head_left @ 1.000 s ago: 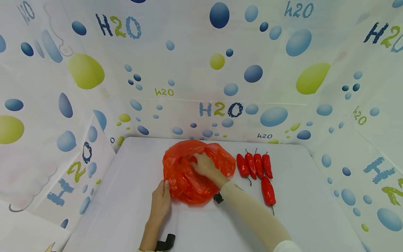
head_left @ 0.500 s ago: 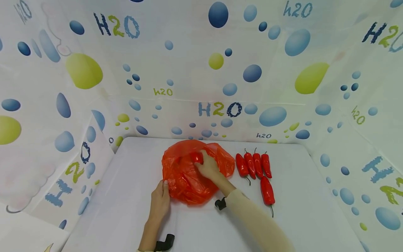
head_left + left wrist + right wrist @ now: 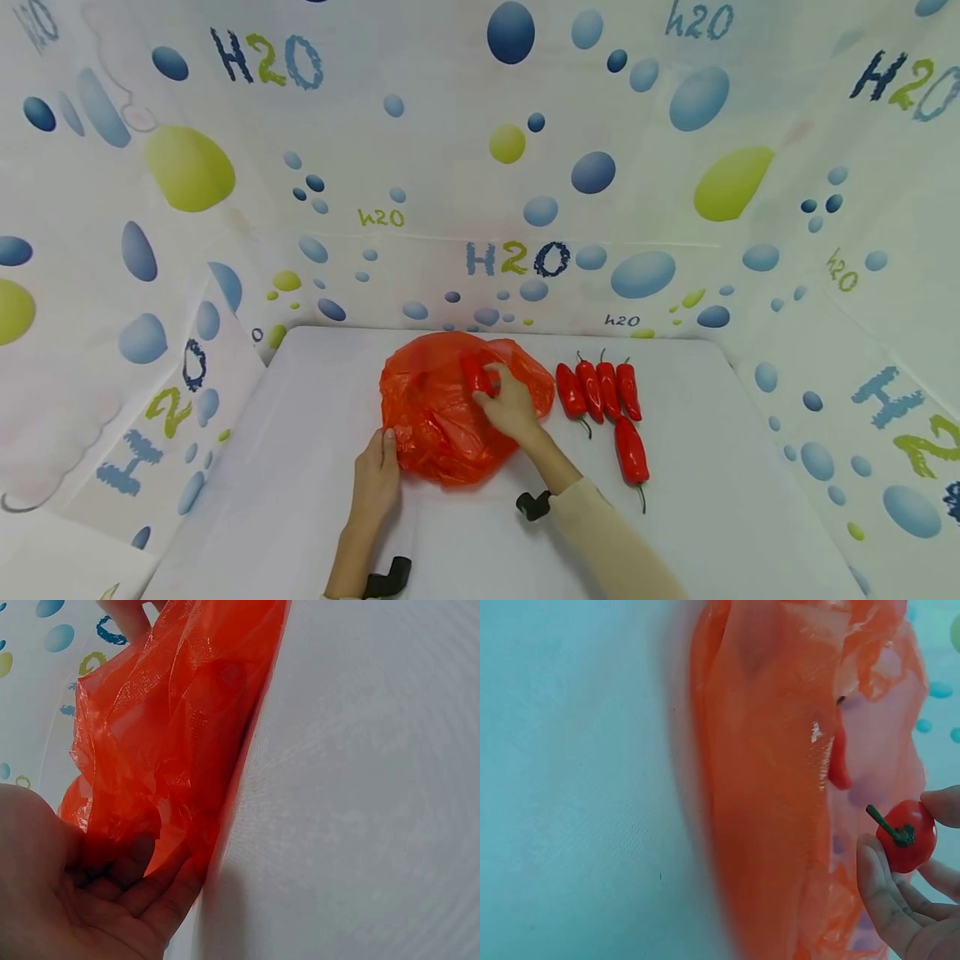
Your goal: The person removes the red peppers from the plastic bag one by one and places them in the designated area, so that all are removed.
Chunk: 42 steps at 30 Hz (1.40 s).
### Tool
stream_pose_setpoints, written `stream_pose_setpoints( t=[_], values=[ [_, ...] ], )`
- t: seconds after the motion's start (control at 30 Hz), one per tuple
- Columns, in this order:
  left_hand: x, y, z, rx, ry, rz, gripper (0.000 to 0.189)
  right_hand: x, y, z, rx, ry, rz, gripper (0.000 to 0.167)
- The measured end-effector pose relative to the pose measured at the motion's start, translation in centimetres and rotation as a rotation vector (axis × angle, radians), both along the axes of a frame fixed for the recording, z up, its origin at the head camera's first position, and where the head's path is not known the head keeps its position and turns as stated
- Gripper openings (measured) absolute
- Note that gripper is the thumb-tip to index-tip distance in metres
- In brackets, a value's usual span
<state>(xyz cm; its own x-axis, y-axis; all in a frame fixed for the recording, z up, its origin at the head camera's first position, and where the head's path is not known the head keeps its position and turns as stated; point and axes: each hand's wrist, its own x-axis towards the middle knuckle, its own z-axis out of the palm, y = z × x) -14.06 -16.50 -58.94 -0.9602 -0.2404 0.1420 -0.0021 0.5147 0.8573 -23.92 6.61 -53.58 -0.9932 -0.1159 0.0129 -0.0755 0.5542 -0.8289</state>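
Note:
A crumpled orange-red plastic bag (image 3: 442, 450) lies on the white table with its mouth spread. My left hand (image 3: 377, 477) grips the bag's near left edge, thumb on top and fingers behind it in the left wrist view. Over the bag's opening, my right hand (image 3: 516, 408) pinches a red chili pepper (image 3: 911, 841) between thumb and fingers, its green stem showing in the right wrist view. Inside the bag another red pepper (image 3: 840, 757) is partly visible; how many the bag holds is hidden by the plastic.
Right of the bag, several red peppers (image 3: 590, 390) lie side by side in a row, with one more red pepper (image 3: 632, 452) just below them. Patterned sheets (image 3: 420, 150) rise behind the table (image 3: 712, 467) and at both sides.
My right hand has drawn back slightly toward the right, and the pepper in its fingers, hardly visible at first, now shows clearly. The left hand keeps its grip on the bag's edge.

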Motion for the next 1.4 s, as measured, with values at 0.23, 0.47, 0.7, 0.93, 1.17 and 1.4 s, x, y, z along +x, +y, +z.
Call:
stream_pose_setpoints(
  t=[0.23,0.47,0.7,0.93,1.17,1.4],
  values=[
    [0.0,0.0,-0.1,0.0,0.005,0.001,0.039,1.1,0.9,0.8,-0.03,0.018,-0.011,0.055],
    [-0.1,-0.1,-0.1,0.008,-0.013,-0.007,0.043,2.2,1.9,1.5,-0.064,0.019,-0.065,0.053],
    [0.0,-0.1,0.0,0.007,-0.017,-0.012,0.044,3.4,3.2,1.9,-0.096,0.021,-0.121,0.053],
    [0.0,0.1,0.0,0.007,-0.02,-0.009,0.043,4.6,4.8,1.2,-0.133,0.043,-0.153,0.052],
    [0.2,0.2,0.1,0.012,-0.032,-0.008,0.045,5.8,6.2,1.0,-0.153,0.056,-0.185,0.054],
    [0.2,0.1,0.2,0.018,-0.041,-0.015,0.048,6.8,7.4,0.3,-0.134,0.053,-0.208,0.055]
  ],
)
